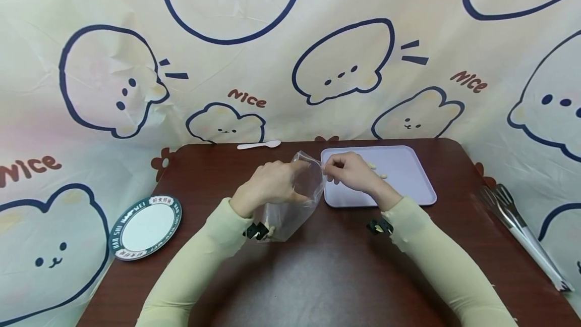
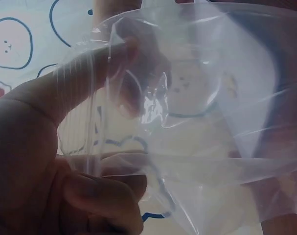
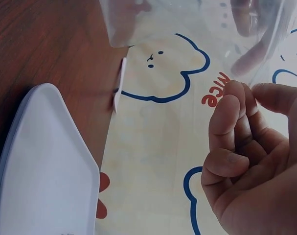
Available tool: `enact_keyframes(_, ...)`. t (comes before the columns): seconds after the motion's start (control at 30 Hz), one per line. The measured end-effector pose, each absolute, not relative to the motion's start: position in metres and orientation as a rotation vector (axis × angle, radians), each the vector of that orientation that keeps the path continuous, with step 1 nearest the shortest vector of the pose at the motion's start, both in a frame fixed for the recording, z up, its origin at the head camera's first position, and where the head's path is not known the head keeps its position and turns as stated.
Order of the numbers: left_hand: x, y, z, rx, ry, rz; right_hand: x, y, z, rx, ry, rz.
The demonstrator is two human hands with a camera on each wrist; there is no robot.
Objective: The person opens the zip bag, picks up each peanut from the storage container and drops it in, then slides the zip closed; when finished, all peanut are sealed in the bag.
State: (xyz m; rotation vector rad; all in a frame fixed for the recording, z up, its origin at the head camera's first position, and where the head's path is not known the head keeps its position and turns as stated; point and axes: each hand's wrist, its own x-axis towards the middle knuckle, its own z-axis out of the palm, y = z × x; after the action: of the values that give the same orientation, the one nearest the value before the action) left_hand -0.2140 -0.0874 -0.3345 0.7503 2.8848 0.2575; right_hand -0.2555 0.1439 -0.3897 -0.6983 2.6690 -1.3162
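My left hand [image 1: 274, 185] grips the mouth of a clear plastic bag [image 1: 295, 216]. The bag's ridged rim crosses the thumb in the left wrist view, and other fingers [image 2: 104, 200] curl below it. My right hand [image 1: 351, 170] pinches the opposite side of the rim between thumb and fingertips [image 3: 235, 93]. Between the hands the bag's mouth stands wide. Small pale pieces [image 1: 271, 230] show low in the bag, too small to identify. Similar pale pieces [image 1: 383, 176] lie on a lavender tray [image 1: 404, 185] under the right forearm.
A round plate with a green rim [image 1: 174, 211] lies at the table's left edge. At the back is a white plastic spoon [image 1: 259, 145]. Metal tongs [image 1: 522, 236] lie along the right edge. A cartoon-printed cloth [image 1: 340, 64] hangs behind and beside the brown table [image 1: 317, 286].
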Motion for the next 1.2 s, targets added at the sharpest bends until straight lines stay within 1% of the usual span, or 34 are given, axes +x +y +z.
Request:
enact_keyframes(0.23,-0.219,-0.087,-0.339,0.688,2.912,0.316,-0.258,0.146,-0.391,-0.645,2.640,-1.352)
enact_keyframes(0.37,-0.220,-0.087,-0.339,0.663,2.923,0.303,-0.267,0.157,-0.396,-0.575,2.703,-1.336)
enact_keyframes(0.47,-0.220,-0.087,-0.340,0.663,2.933,0.298,-0.280,0.170,-0.408,-0.530,2.820,-1.249)
enact_keyframes(0.63,-0.221,-0.088,-0.341,0.662,2.937,0.298,-0.297,0.193,-0.434,-0.457,3.017,-0.970)
enact_keyframes(0.8,-0.222,-0.089,-0.343,0.658,2.931,0.312,-0.307,0.210,-0.455,-0.312,3.032,-0.843)
enact_keyframes(1.0,-0.222,-0.090,-0.343,0.670,2.926,0.318,-0.315,0.221,-0.469,-0.231,3.026,-0.781)
enact_keyframes(1.2,-0.221,-0.091,-0.342,0.657,2.931,0.305,-0.317,0.225,-0.473,-0.216,3.034,-0.737)
